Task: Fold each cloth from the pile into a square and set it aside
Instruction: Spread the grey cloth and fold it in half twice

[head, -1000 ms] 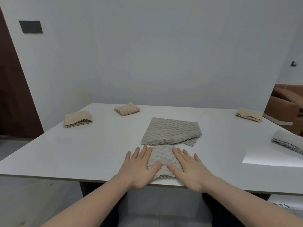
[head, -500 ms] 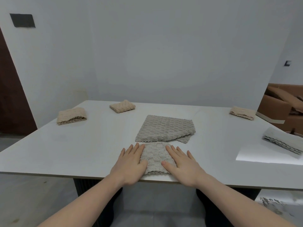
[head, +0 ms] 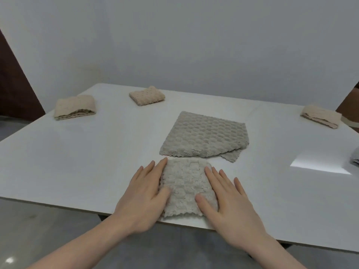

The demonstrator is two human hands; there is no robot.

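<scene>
Right at the near edge of the white surface (head: pixel 77 162), both hands are flat on a small folded grey cloth (head: pixel 187 189). The left hand (head: pixel 143 199) lies along the cloth's left side, fingers straight and spread a little, thumb laid over the cloth's lower left part. The right hand (head: pixel 229 202) mirrors it on the right side, fingers straight, thumb stretched across the cloth's lower right part. Neither hand is curled round anything; they press down with open palms. The cloth between them is a rough square, its scalloped hem facing the near edge of the surface.

Just beyond it, almost touching its far edge, lies the pile of grey cloths (head: pixel 206 138), spread flat and bigger than the folded one, with a textured bubble pattern. A lower layer pokes out at the pile's near right corner, hem wavy.

Further out, to the left, a folded beige cloth (head: pixel 74 106) sits near the surface's left edge, its layered hem showing toward us. Behind and to the right of it, another folded beige cloth (head: pixel 147 95) rests near the far edge. Over on the far right, a third folded beige cloth (head: pixel 320 115) lies close to that corner. At the right border of the view, a sliver of a grey cloth (head: pixel 355 160) shows, mostly cut off.

Behind it all, a plain pale wall (head: pixel 174 45).
</scene>
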